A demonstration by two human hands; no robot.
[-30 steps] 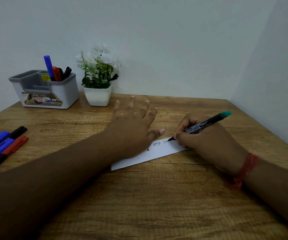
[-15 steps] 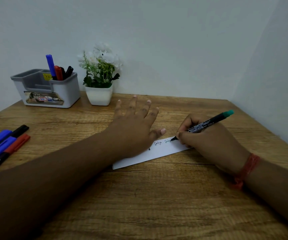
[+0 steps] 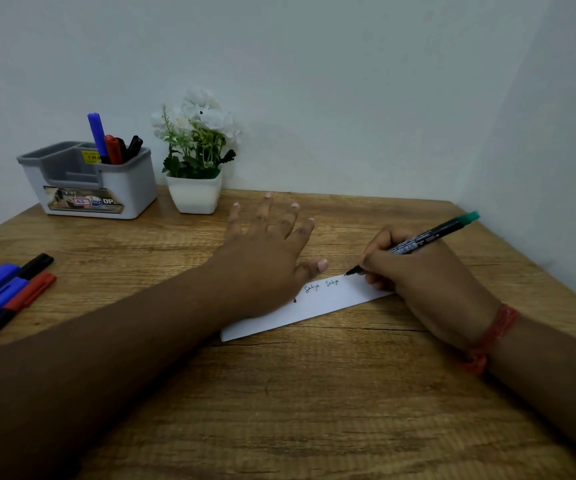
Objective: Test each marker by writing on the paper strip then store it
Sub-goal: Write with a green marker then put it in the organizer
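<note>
A: How do the fingers stand now?

B: The right hand (image 3: 414, 271) pinches the thin black marker with a green end (image 3: 418, 242) between thumb and first fingers, like for writing. Its dark tip touches the white paper strip (image 3: 317, 306) near the strip's far right end. The left hand (image 3: 262, 261) lies flat, with its straight fingers spread and grasping nothing. It presses on the left part of the strip, I think so that the paper does not slide under the tip.

A: And the strip itself?

B: It lies on the wooden table (image 3: 314, 410), a little slanted, between the two hands. Two small written words show on it, just left of the tip, and one dark mark is half hidden by the left hand.

A: What else stands around the strip?

B: Far left of it lie blue, red and black markers (image 3: 9, 296), probably waiting for the test. Behind them, left of the strip, the grey and white plastic organizer (image 3: 120, 188) holds some markers upright. Beside it is the white pot with white flowers (image 3: 194, 192).
</note>
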